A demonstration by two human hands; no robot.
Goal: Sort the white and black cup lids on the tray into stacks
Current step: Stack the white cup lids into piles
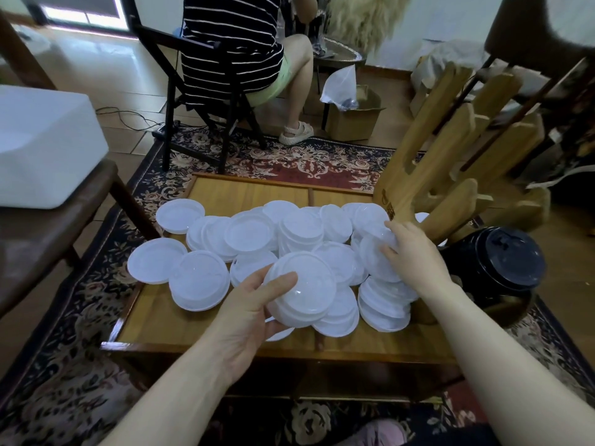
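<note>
White lids heaped loose across wooden tray. Left hand gripping small stack of white lids above tray's near side, thumb over top. Right hand reaching into right part of heap, fingers curled on tilted lids. Black lids already stacked off tray's right edge. Step in hand, by judgement: gathering whites. Next move likely calls for nesting right-hand lids squarely onto held stack.

Two bare forearms in view, no sleeves visible. Left hand and right hand: no rings, watch or gloves.
</note>
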